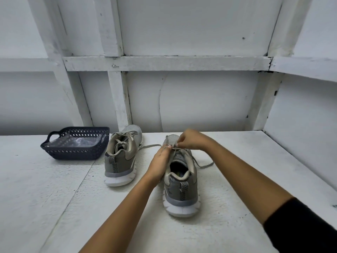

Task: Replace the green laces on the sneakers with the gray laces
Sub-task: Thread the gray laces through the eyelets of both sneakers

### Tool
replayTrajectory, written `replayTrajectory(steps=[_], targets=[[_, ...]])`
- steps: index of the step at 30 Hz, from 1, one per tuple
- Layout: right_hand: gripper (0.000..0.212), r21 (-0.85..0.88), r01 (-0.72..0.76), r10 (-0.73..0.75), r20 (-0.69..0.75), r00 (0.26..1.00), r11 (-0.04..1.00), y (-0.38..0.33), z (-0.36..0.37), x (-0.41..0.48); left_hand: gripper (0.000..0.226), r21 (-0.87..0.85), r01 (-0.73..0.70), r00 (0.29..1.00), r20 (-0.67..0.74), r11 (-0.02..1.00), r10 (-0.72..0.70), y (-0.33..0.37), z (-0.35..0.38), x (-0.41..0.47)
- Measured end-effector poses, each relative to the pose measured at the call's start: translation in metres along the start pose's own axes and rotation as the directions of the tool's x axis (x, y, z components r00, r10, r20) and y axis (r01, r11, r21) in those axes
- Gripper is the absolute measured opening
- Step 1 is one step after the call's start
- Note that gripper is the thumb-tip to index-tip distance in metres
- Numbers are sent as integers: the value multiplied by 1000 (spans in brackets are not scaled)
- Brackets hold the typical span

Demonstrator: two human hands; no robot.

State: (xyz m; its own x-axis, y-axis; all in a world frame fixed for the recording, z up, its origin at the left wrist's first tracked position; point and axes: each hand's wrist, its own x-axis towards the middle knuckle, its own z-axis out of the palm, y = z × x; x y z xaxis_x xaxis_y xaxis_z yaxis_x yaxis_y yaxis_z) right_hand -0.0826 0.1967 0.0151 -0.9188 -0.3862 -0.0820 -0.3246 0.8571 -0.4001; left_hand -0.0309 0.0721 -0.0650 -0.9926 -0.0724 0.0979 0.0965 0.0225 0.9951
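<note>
A dark basket [73, 152] sits far left on the tabletop [54, 198], and beside it the left sneaker [120, 161] is already laced in gray. The left hand [158, 163] lies stretched along the right sneaker [182, 179], which points heel-near, toe-far. Whether its fingers pinch anything cannot be told. The right hand [191, 139] pinches the gray lace [204, 166] with curled fingers at the toe-end eyelets. The lace's loose ends trail out to both sides.
</note>
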Motion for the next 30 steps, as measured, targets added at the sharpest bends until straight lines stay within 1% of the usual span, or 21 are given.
replayTrajectory(steps=[2, 3, 6, 7, 9, 11, 12, 14, 15, 16, 17, 18, 19, 21, 23, 25, 26, 29, 30], targets=[[25, 52, -23, 21, 35, 999, 998, -2, 10, 9, 64, -15, 18, 1000, 1, 1000, -18, -6, -2, 3], [22, 71, -31, 27, 50, 998, 997, -4, 11, 11, 61, 2, 27, 1000, 8, 1000, -27, -5, -3, 4], [7, 175, -34, 28, 34, 999, 984, -2, 12, 13, 33, 56, 19, 1000, 8, 998, -19, 0, -2, 2], [9, 224, -26, 24, 12, 1000, 974, 0, 12, 12, 29, 71, 18, 1000, 6, 997, -18, 1, 0, 1], [16, 338, 1, 8, -26, 1000, 941, 6, 13, 9, 28, 99, 14, 1000, -4, 995, -13, -2, -1, 3], [20, 500, 34, -21, -32, 999, 865, 12, 11, 2, 33, 62, 14, 1000, 7, 998, -15, -5, -2, 4], [20, 585, 47, -38, -28, 999, 810, 14, 8, -4, 38, 27, 19, 1000, 19, 999, -19, -6, -3, 4], [19, 720, 54, -60, -17, 998, 692, 17, -1, -15, 41, -10, 46, 999, 31, 999, -45, -9, -4, 5], [21, 762, 53, -68, -11, 998, 645, 18, -7, -19, 40, -26, 60, 997, 40, 998, -59, -10, -5, 6], [23, 783, 44, -75, 4, 997, 620, 20, -13, -23, 41, -40, 55, 998, 45, 998, -54, -12, -5, 7], [25, 784, 31, -84, 27, 996, 620, 20, -18, -25, 43, -38, 39, 998, 49, 999, -37, -14, -5, 8], [25, 756, 16, -88, 55, 995, 654, 20, -21, -25, 44, -42, 26, 999, 48, 999, -24, -16, -4, 9], [25, 692, 1, -76, 77, 994, 722, 18, -24, -25, 42, -43, 26, 999, 46, 999, -25, -22, -5, 13], [24, 484, -25, -21, 89, 996, 875, 13, -22, -22, 42, -57, 50, 998, 36, 997, -48, -29, -5, 18], [23, 271, -14, 1, 49, 999, 962, 5, -15, -11, 41, -64, 36, 998, 45, 997, -33, -26, -4, 17], [22, 80, 20, -22, 22, 1000, 997, -3, -5, 3, 39, -67, 26, 998, 66, 997, -22, -23, -4, 16], [21, 12, 21, -21, 33, 999, 1000, -6, 0, 10, 38, -66, 38, 998, 58, 997, -34, -23, -4, 15], [13, -144, -3, 14, 81, 997, 990, -12, 9, 25, 40, -103, 34, 998, 54, 994, -28, -24, -5, 17], [15, -165, -3, 17, 87, 996, 986, -12, 11, 28, 41, -109, 36, 998, 48, 993, -31, -24, -5, 16]])
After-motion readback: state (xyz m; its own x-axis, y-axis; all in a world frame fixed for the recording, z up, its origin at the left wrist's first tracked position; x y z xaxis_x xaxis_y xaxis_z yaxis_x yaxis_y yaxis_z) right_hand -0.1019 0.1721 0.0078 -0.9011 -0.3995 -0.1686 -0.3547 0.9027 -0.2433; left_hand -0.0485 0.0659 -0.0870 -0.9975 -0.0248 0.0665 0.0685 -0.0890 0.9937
